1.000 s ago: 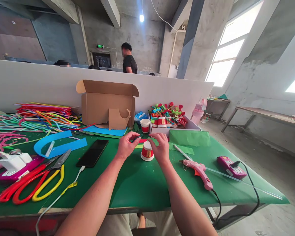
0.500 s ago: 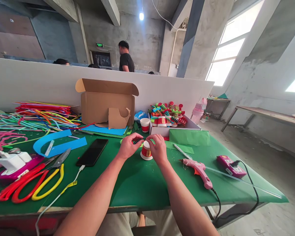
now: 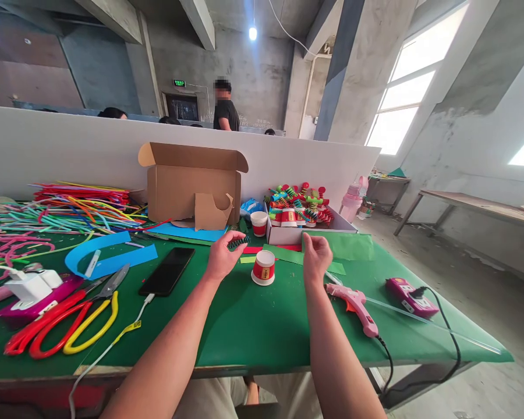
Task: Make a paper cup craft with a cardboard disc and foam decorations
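Between the fingers and thumb of my left hand [image 3: 224,254] is a dark green coil [image 3: 240,242], wound like a spring. My right hand [image 3: 318,255] is held apart from it, over the green paper strips, with its fingers curled and pinched together; whether anything tiny is in them is hidden. A small red and white paper cup [image 3: 263,269] stands upside down on the green table between my hands, touched by neither. The pink hot glue gun [image 3: 353,305] lies just right of my right wrist.
Scissors [image 3: 76,320] and a phone [image 3: 167,272] lie at left, near a pile of coloured pipe cleaners [image 3: 82,201]. Behind stand a cardboard box [image 3: 183,198], more paper cups [image 3: 259,223] and a tray [image 3: 288,234] of coiled figures. Cables and a power strip [image 3: 410,295] lie right.
My hands have come apart: the right moved off to the right, and the left keeps the coil, slightly up and left. The paper cup is now in full view between them.
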Available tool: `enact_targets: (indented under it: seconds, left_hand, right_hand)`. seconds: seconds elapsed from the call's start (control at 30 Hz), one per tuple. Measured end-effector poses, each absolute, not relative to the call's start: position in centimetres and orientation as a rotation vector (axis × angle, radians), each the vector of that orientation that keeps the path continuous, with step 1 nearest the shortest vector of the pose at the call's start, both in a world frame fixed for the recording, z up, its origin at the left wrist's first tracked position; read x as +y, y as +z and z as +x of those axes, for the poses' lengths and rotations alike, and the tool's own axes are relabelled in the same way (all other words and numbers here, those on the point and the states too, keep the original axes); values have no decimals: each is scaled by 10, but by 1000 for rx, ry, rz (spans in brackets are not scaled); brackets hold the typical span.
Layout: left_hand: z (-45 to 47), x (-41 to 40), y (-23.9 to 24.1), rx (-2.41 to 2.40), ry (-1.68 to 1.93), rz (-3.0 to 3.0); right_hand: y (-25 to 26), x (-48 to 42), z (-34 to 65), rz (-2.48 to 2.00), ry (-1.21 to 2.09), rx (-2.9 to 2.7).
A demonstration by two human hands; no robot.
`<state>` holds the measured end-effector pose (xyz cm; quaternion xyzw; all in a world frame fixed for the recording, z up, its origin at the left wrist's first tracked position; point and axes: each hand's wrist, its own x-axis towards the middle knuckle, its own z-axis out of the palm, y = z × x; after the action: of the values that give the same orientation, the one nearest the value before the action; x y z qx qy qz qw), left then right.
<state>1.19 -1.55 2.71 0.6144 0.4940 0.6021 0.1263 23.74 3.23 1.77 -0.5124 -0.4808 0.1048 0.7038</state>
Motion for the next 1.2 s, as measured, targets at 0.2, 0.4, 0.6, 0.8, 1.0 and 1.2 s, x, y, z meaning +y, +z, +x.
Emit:
enact_targets:
  seconds: [0.2,0.4,0.6,0.8,1.0,1.2]
  left_hand:
    - [10,-16,29,1498,1821,1748]
    - [15,-17,27,1325,1754,1769]
    - [21,-17,21,1200,1635,1730]
    - [26,-20,22,1199,1566,1816]
    - [29,-22,24,1207,1511,1850]
    - [29,-23,26,1278,1569,1687]
  right_hand:
    - [10,36,253,-1309,-94,-1221]
    - [17,22,223,-1204,249,-1460]
    - [18,3,192,-874,667,-1568]
    - [20,-6,183,-828,614,-1633]
    - [22,-10,187,-887,446,-1712]
    - [23,-3,187,-926,590,-1546]
